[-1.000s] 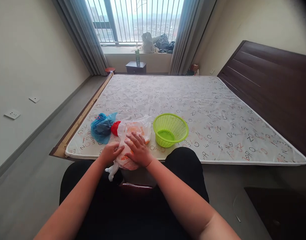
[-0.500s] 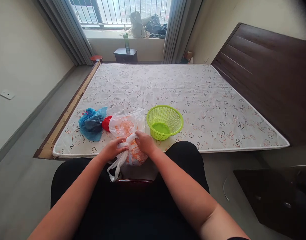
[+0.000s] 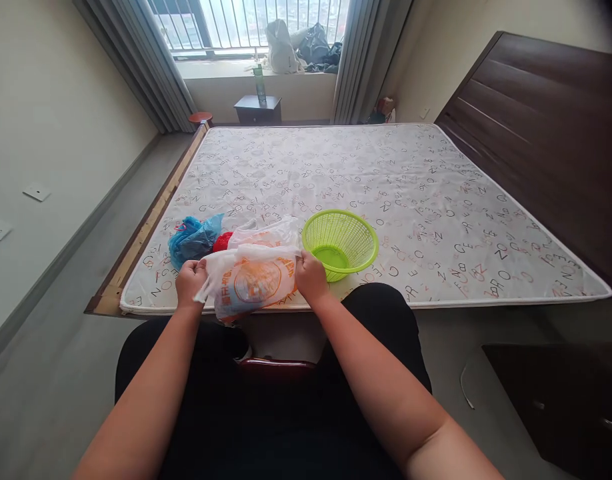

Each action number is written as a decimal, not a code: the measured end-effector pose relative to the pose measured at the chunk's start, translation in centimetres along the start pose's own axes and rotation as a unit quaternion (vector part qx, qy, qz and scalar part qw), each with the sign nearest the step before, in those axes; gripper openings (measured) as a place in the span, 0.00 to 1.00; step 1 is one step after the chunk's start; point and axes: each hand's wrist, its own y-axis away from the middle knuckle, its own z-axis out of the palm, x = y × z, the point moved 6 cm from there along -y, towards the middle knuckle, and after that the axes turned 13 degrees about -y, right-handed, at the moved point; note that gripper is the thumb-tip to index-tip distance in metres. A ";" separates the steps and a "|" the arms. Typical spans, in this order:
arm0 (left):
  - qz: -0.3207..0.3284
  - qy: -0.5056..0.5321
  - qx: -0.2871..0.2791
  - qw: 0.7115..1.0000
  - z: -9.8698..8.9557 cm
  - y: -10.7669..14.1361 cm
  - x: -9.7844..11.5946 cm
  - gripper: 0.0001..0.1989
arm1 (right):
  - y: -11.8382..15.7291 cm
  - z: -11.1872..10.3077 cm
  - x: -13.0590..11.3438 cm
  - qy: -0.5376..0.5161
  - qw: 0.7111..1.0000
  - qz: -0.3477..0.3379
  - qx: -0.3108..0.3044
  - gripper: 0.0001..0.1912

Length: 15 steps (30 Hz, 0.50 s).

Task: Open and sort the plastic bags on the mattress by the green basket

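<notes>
A white plastic bag (image 3: 259,280) with orange print is stretched between my two hands above the mattress's near edge. My left hand (image 3: 190,283) is closed on its left side, where the handle hangs down. On its right top corner my right hand (image 3: 311,275) is closed. Behind it lies another white plastic bag (image 3: 271,233) with orange print. A red bundle (image 3: 222,241) and a blue plastic bag (image 3: 193,240) lie to the left. Just beyond my right hand stands a green plastic basket (image 3: 340,243), with nothing seen inside.
The bare mattress (image 3: 326,167) spreads out ahead, with a wooden bed rail (image 3: 149,217) at left and a dark headboard (image 3: 546,133) at right. A nightstand (image 3: 259,110) bearing a bottle (image 3: 259,85) stands beyond. A dark panel (image 3: 561,400) is at lower right.
My hands have moved apart, the left outward to the left. The bag that was bunched between them is now lifted and spread wide. The view has shifted slightly.
</notes>
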 end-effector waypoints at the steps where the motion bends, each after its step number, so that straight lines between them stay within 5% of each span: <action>1: -0.026 0.009 -0.005 1.000 0.3 -0.5 -1.0 0.15 | -0.1 -0.3 0.1 -0.027 1.000 -0.001 0.015 0.17; 5: -0.014 0.101 -0.071 0.992 1.6 -1.1 -1.8 0.18 | -0.2 -0.9 -0.2 -0.149 0.987 -0.052 0.032 0.17; 9: 0.094 0.186 -0.039 0.977 0.5 0.1 1.4 0.18 | -0.3 -1.3 -0.5 -0.228 0.970 -0.080 0.015 0.17; 15: 0.223 0.269 -0.022 0.937 -1.3 2.0 4.8 0.20 | -0.5 -2.1 0.2 -0.212 0.976 -0.036 0.030 0.15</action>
